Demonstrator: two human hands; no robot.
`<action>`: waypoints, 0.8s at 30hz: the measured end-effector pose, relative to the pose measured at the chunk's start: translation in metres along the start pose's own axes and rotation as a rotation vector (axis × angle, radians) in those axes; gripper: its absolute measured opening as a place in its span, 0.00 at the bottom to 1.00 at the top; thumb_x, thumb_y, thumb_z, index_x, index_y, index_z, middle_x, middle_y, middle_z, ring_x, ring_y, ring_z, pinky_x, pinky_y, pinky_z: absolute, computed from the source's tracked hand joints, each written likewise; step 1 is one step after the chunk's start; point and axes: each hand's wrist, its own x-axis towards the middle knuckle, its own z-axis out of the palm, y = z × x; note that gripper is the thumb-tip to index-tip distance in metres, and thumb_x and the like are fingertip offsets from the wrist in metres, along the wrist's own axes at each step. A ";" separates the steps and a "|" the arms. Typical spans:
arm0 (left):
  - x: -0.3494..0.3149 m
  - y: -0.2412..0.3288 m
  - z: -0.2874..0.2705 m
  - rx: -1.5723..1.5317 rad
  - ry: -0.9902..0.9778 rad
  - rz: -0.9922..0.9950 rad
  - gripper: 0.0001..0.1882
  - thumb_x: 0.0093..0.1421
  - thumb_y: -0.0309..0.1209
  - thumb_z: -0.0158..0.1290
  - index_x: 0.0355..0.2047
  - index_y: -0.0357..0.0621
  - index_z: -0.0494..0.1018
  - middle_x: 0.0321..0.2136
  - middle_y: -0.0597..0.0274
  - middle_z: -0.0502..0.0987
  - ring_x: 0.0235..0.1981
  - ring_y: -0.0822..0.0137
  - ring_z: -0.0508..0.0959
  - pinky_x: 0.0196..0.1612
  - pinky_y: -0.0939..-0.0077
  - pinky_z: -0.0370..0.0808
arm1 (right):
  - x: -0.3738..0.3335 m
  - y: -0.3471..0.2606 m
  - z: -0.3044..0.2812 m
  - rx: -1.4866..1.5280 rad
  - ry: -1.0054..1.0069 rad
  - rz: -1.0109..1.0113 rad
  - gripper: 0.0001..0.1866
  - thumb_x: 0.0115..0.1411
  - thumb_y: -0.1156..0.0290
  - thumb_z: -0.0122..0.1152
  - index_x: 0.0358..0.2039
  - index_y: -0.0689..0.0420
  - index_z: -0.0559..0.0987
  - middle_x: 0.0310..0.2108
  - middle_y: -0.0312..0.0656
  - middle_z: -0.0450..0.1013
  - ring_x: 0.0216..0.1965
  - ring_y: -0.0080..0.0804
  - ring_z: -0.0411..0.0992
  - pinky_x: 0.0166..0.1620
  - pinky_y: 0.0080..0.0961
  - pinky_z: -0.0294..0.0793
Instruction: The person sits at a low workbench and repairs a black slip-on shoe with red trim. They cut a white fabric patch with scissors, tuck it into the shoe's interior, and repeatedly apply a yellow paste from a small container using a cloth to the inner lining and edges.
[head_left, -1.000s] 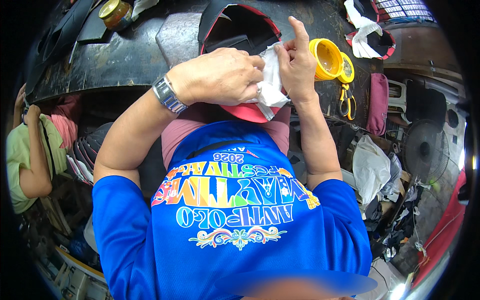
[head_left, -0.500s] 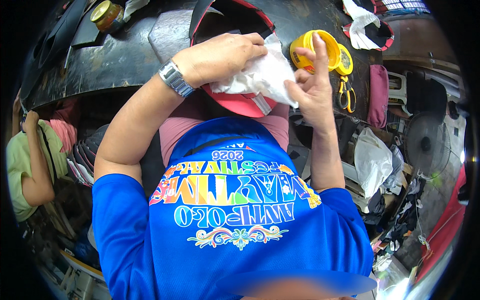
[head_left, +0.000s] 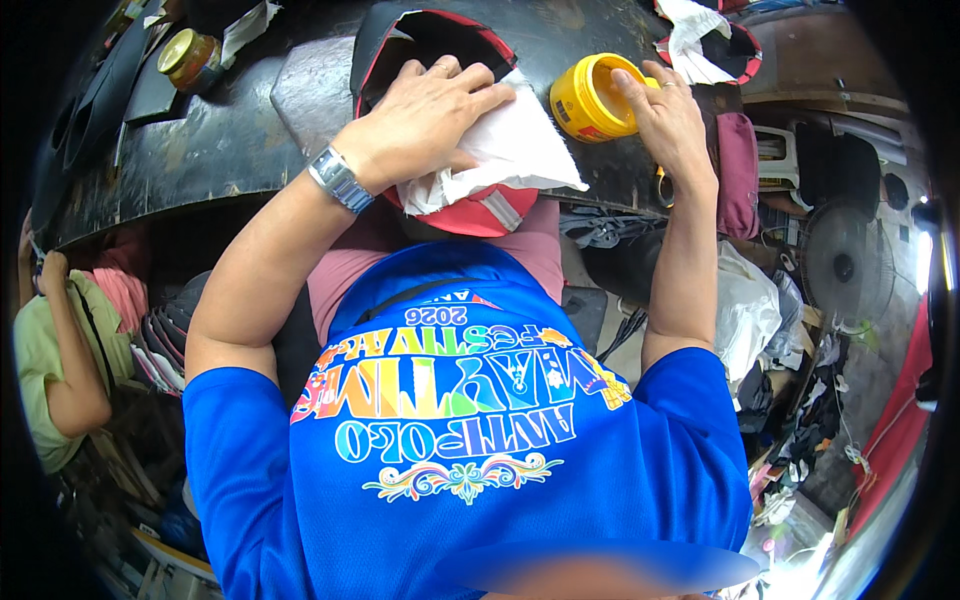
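Observation:
My left hand [head_left: 425, 120], with a metal watch on its wrist, lies with fingers spread over a white cloth [head_left: 520, 140]. This cloth covers part of a curved black and red fabric piece [head_left: 470, 212] with a hollow inside, which rests at the table edge over my lap. My right hand [head_left: 668, 118] reaches to the mouth of a yellow jar [head_left: 580, 98], its fingers apart and the fingertips at the opening. Whether they touch the jar's contents is unclear. Behind my right wrist, only a bit of yellow scissors handle [head_left: 661, 188] shows.
Upon the dark table [head_left: 200, 165] stands a glass jar with a yellow lid [head_left: 188, 55]. Another red and black piece with white cloth [head_left: 695, 45] lies at the far right, and a maroon roll [head_left: 737, 175] nearer. A fan [head_left: 845, 265] stands right; another person [head_left: 65, 340] sits left.
My right hand has left the white cloth and moved right to the yellow jar's mouth. My left hand has spread out over the cloth, which now lies flatter.

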 end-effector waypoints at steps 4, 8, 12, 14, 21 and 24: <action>-0.001 -0.002 0.004 -0.072 0.090 0.012 0.48 0.46 0.40 0.73 0.68 0.57 0.65 0.61 0.60 0.71 0.63 0.56 0.69 0.63 0.55 0.66 | 0.003 -0.007 -0.006 0.134 -0.133 0.135 0.33 0.70 0.37 0.47 0.36 0.51 0.90 0.52 0.53 0.77 0.52 0.54 0.75 0.56 0.44 0.73; 0.001 -0.003 0.008 -0.053 0.126 -0.012 0.51 0.43 0.40 0.75 0.68 0.57 0.64 0.62 0.59 0.70 0.63 0.56 0.70 0.64 0.55 0.68 | -0.015 -0.027 -0.026 0.219 0.190 0.200 0.32 0.71 0.40 0.48 0.30 0.54 0.88 0.46 0.52 0.78 0.49 0.51 0.76 0.51 0.44 0.75; 0.005 -0.006 0.010 -0.039 0.121 0.001 0.54 0.41 0.41 0.76 0.69 0.56 0.63 0.62 0.57 0.70 0.62 0.56 0.72 0.64 0.55 0.69 | -0.045 -0.047 -0.054 0.026 0.058 0.178 0.30 0.70 0.43 0.51 0.31 0.57 0.86 0.39 0.51 0.78 0.40 0.51 0.79 0.42 0.43 0.78; 0.007 -0.006 0.010 -0.057 0.113 -0.001 0.55 0.39 0.42 0.76 0.69 0.56 0.63 0.62 0.57 0.70 0.61 0.55 0.72 0.64 0.55 0.70 | -0.057 -0.057 -0.072 0.036 -0.029 0.139 0.23 0.69 0.50 0.59 0.35 0.60 0.86 0.36 0.47 0.78 0.32 0.46 0.80 0.38 0.39 0.78; 0.010 -0.008 0.005 -0.143 0.129 0.008 0.57 0.35 0.41 0.78 0.67 0.49 0.64 0.61 0.54 0.70 0.59 0.52 0.74 0.61 0.56 0.73 | -0.044 -0.118 -0.012 0.925 0.199 -0.020 0.16 0.58 0.70 0.72 0.48 0.55 0.84 0.49 0.44 0.71 0.47 0.34 0.73 0.49 0.31 0.74; 0.009 -0.009 0.004 -0.177 0.155 0.010 0.59 0.32 0.38 0.79 0.66 0.46 0.63 0.60 0.51 0.70 0.60 0.50 0.74 0.61 0.56 0.73 | -0.038 -0.128 0.031 0.737 0.259 -0.054 0.22 0.55 0.68 0.73 0.52 0.52 0.83 0.56 0.51 0.69 0.54 0.46 0.69 0.57 0.38 0.70</action>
